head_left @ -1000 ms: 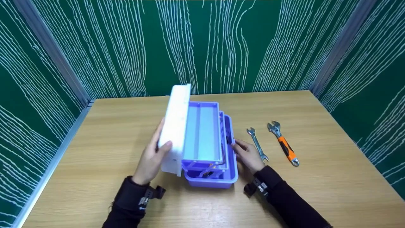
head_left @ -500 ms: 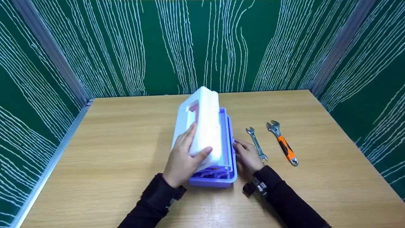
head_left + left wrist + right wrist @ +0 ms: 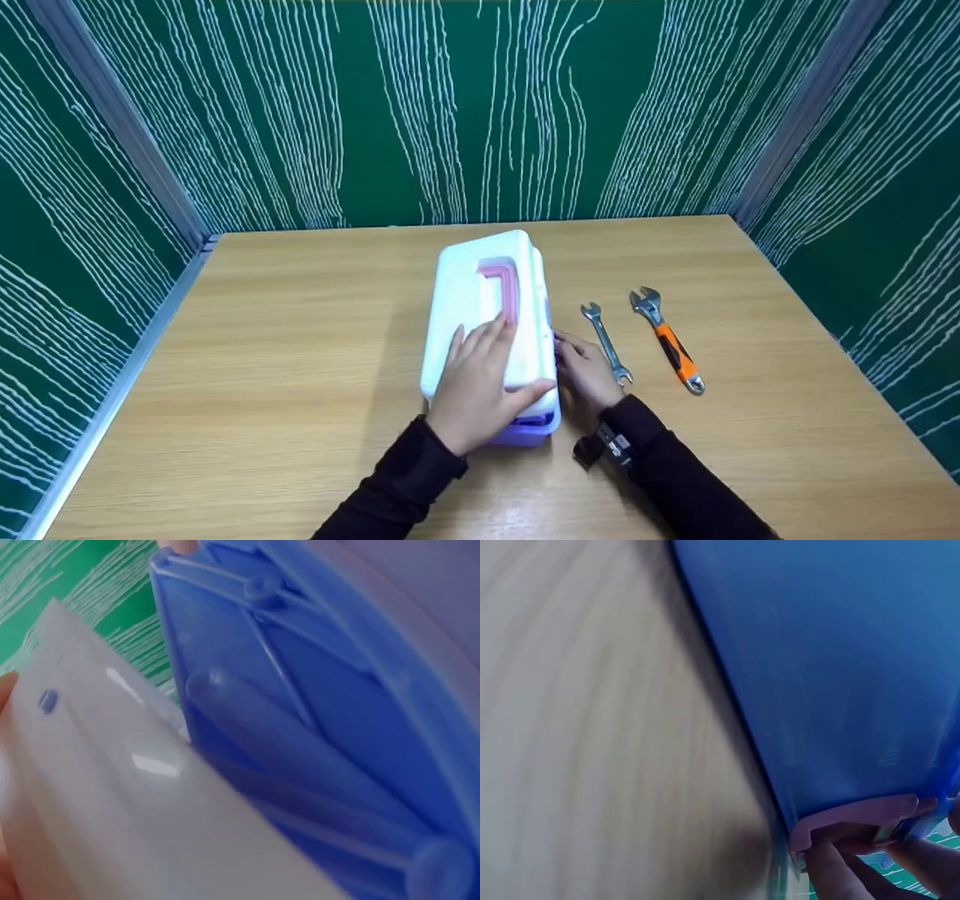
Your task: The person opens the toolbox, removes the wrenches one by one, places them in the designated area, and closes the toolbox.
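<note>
A toolbox stands mid-table with its white lid (image 3: 469, 270) almost down over the purple-blue base (image 3: 525, 435). My left hand (image 3: 480, 382) lies on the lid with fingers extended, beside the pink carrying handle (image 3: 510, 289). In the left wrist view, a gap shows between the white lid (image 3: 150, 765) and the blue base (image 3: 255, 690), with folding tray arms inside. At the toolbox's right side, my right hand (image 3: 589, 371) has its fingers curled about a pink latch (image 3: 855, 814), seen in the right wrist view against the blue wall (image 3: 832, 675). The lid hides the trays.
Right of the toolbox lie a double open-ended wrench (image 3: 606, 341) and an adjustable wrench (image 3: 671, 341) with an orange and black grip. The wooden table (image 3: 285, 360) meets green, white-streaked walls (image 3: 525, 112) at the back and sides.
The lid has swung from standing open on the left down to the right over the trays, my left hand moving with it. My right hand has stayed at the toolbox's right side.
</note>
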`<state>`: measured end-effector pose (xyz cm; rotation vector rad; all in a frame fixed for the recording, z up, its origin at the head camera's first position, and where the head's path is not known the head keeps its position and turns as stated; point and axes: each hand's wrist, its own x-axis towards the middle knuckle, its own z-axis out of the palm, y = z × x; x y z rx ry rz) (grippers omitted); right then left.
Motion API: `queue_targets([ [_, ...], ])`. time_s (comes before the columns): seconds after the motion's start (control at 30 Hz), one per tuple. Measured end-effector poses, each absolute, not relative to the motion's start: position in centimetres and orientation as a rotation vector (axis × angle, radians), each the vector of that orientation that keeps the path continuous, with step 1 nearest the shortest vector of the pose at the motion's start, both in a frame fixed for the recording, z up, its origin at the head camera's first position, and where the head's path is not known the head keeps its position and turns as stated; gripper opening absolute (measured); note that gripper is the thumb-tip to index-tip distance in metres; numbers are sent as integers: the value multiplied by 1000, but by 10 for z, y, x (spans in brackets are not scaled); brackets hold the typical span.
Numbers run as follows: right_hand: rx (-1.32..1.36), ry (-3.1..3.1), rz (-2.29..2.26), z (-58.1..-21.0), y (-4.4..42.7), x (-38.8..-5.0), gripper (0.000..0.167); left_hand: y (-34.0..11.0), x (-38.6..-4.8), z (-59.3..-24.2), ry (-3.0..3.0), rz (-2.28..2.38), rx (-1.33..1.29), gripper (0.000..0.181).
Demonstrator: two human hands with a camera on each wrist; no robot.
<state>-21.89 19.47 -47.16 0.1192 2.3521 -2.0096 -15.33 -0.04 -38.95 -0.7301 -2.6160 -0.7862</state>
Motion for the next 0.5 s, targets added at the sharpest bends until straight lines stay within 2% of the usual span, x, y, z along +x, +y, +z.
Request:
queue_targets([
  [0.5,123,2350,-1999,-472,196,-219,44,26,-149,-408,-2633,-274,-749,84],
])
